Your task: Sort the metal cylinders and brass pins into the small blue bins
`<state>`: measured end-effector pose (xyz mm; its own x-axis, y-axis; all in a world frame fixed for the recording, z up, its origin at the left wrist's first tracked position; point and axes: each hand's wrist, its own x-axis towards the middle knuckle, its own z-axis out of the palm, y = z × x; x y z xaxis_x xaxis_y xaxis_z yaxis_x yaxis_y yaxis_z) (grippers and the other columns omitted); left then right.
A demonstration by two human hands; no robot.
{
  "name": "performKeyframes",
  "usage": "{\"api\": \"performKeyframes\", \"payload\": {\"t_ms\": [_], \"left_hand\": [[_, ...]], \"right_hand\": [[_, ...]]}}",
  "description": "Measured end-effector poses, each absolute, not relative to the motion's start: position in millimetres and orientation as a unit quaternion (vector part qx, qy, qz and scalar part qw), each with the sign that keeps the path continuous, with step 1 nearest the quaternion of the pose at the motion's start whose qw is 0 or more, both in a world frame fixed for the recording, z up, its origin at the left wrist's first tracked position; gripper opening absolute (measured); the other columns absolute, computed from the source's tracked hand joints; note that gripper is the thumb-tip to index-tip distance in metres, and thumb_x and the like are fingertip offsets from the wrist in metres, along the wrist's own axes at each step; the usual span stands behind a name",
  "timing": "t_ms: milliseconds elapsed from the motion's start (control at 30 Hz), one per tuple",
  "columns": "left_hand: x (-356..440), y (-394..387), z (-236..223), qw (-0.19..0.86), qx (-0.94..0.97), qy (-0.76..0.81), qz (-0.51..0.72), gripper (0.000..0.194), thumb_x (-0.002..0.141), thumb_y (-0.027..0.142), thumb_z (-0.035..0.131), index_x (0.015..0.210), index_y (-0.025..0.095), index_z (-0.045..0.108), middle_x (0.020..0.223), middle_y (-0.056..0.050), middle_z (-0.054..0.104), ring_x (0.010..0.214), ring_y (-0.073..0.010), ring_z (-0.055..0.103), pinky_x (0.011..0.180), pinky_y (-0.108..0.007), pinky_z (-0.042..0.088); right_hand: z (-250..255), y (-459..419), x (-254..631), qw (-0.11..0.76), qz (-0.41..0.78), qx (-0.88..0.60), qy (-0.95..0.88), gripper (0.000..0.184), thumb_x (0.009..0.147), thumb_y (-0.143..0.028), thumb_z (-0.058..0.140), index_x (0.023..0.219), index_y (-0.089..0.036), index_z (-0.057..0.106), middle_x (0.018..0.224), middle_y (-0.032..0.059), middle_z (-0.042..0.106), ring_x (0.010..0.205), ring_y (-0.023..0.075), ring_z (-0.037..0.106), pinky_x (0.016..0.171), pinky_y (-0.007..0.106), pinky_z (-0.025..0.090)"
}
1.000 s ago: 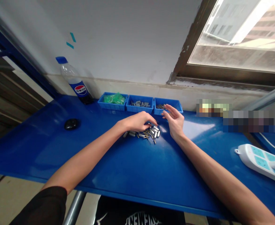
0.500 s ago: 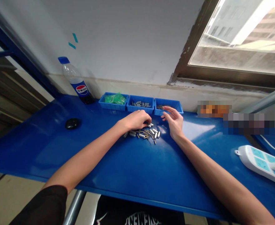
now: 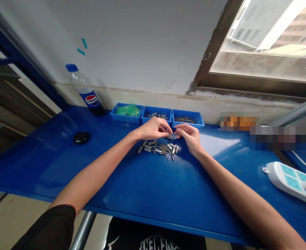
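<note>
My left hand point(image 3: 155, 129) is closed in a pinch just above the far side of a loose pile, its fingertips near those of my right hand point(image 3: 191, 137). My right hand is also closed, thumb and fingers pinched. Between the fingertips shows a small pale, see-through bit point(image 3: 173, 136), too small to name; which hand grips it I cannot tell. Below lie short silver metal cylinders point(image 3: 147, 149) and thin brass-coloured pins point(image 3: 163, 148), mixed on the blue table point(image 3: 153, 194).
Behind the hands stand three blue bins: one with green plastic packets point(image 3: 128, 110), one with grey cylinders point(image 3: 156, 115), one with brass-coloured pins point(image 3: 184, 119). A cola bottle point(image 3: 87, 93) and black mouse point(image 3: 80, 138) are left; a white power strip point(image 3: 291, 178) is right.
My left hand has lifted from the pile and moved right. My right hand has come away from the right bin, moving left and down, so the fingertips of both now meet closely.
</note>
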<state>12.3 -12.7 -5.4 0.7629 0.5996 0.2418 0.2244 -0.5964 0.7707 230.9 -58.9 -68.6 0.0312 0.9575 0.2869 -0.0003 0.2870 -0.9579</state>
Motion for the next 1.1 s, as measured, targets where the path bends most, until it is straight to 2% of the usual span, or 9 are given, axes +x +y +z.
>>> {"api": "performKeyframes", "payload": {"t_ms": [167,400,567,700,800,900,1000,1100], "left_hand": [[10.4,-3.3,-8.6,0.367,0.811,0.297,0.346,0.016,0.083,0.018,0.075,0.096,0.015,0.083,0.102,-0.011,0.077,0.079,-0.0158,0.075,0.075,-0.028,0.064],[4.7,6.4,-9.8,0.255,0.76,0.407,0.437,0.02,0.086,0.016,0.072,0.104,0.015,0.081,0.108,-0.01,0.078,0.083,-0.0157,0.076,0.082,-0.03,0.064],[11.8,-5.4,-7.8,0.222,0.864,0.308,0.332,0.016,0.088,0.016,0.07,0.099,0.017,0.082,0.096,-0.007,0.08,0.083,-0.0166,0.074,0.08,-0.029,0.06],[20.3,-14.7,-14.7,0.24,0.926,0.207,0.206,0.022,0.086,0.014,0.071,0.105,0.018,0.082,0.105,-0.008,0.08,0.094,-0.019,0.075,0.085,-0.028,0.058],[24.3,-16.4,-23.7,0.233,0.939,0.195,0.163,0.023,0.083,0.007,0.071,0.1,0.017,0.081,0.104,-0.008,0.08,0.096,-0.0191,0.074,0.088,-0.026,0.056],[24.4,-15.2,-29.3,0.206,0.943,0.214,0.148,0.022,0.082,0.002,0.067,0.094,0.015,0.08,0.098,-0.008,0.078,0.09,-0.0174,0.073,0.083,-0.024,0.053],[22.3,-14.3,-29.1,0.2,0.938,0.242,0.146,0.029,0.082,0.0,0.064,0.104,0.015,0.078,0.098,-0.008,0.077,0.086,-0.0176,0.071,0.077,-0.025,0.052],[20.8,-14.4,-25.6,0.223,0.924,0.26,0.17,0.042,0.084,-0.001,0.06,0.121,0.014,0.074,0.108,-0.011,0.077,0.092,-0.0193,0.072,0.08,-0.027,0.054]], "right_hand": [[-68.8,-57.6,232.4,0.574,0.419,-0.433,-0.554,0.017,0.083,-0.034,0.076,0.093,-0.021,0.078,0.072,0.0013,0.075,0.057,0.0145,0.063,0.061,0.029,0.05],[-69.5,-56.9,232.5,0.577,0.415,-0.437,-0.551,0.017,0.082,-0.034,0.074,0.092,-0.021,0.077,0.072,0.0014,0.074,0.057,0.0147,0.063,0.06,0.03,0.05],[-71.7,-54.3,234.7,0.619,0.371,-0.46,-0.518,0.013,0.082,-0.027,0.07,0.091,-0.021,0.078,0.07,0.0002,0.073,0.055,0.0133,0.059,0.059,0.028,0.047],[-72.9,-52.8,236.2,0.631,0.372,-0.464,-0.497,0.012,0.081,-0.027,0.07,0.089,-0.02,0.077,0.068,0.0,0.072,0.053,0.013,0.059,0.057,0.027,0.046],[-72.7,-52.8,236.1,0.63,0.373,-0.466,-0.496,0.013,0.081,-0.028,0.071,0.089,-0.021,0.077,0.069,0.0002,0.072,0.053,0.0133,0.059,0.057,0.028,0.046],[-72.0,-53.3,235.8,0.625,0.37,-0.474,-0.498,0.013,0.081,-0.029,0.07,0.089,-0.021,0.076,0.069,0.0003,0.072,0.054,0.0139,0.059,0.056,0.028,0.046],[-71.5,-53.6,235.8,0.62,0.368,-0.48,-0.501,0.014,0.081,-0.03,0.069,0.09,-0.021,0.076,0.068,0.0004,0.071,0.054,0.0144,0.059,0.056,0.029,0.047],[-71.2,-53.5,235.8,0.62,0.37,-0.48,-0.498,0.014,0.081,-0.03,0.069,0.09,-0.021,0.076,0.068,0.0003,0.071,0.054,0.0142,0.059,0.056,0.028,0.047]]}}
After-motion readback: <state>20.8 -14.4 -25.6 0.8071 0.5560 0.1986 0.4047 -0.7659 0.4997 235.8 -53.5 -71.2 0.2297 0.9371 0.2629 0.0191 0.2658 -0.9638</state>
